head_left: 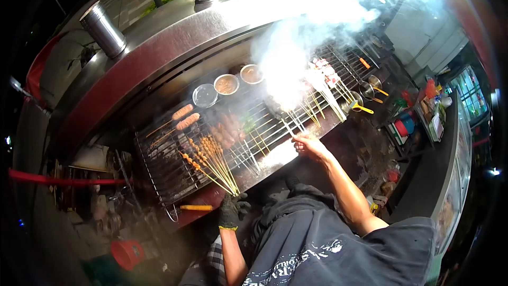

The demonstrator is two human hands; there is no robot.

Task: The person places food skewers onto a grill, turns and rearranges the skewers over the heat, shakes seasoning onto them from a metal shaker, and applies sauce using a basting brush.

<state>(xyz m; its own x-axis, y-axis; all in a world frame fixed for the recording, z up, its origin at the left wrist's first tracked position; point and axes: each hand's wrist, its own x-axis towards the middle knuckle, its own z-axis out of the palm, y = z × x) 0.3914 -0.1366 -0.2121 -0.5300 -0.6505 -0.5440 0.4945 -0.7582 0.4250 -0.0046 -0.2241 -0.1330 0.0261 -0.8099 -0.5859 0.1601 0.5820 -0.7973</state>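
My left hand (232, 212), in a dark work glove with a yellow cuff, is closed round the lower ends of a fanned bunch of thin wooden skewers (225, 177). Small browned pieces on their upper parts lie over the grill grate (174, 177). My bare right hand (312, 147) grips the ends of a few metal skewers (295, 125) at the grill's front edge; glare and smoke hide their far ends. Between my hands, dark meat skewers (227, 131) rest on the grate. Two sausages (187, 121) lie to the left, behind the bunch.
Three round containers (226, 84) stand along the grill's back. More skewers with red and white pieces (324, 72) lie right, near a yellow-handled strainer (361, 107). Metal canisters (103, 29) stand on the hood. A red container (127, 255) sits low left; a counter (431, 177) runs along the right.
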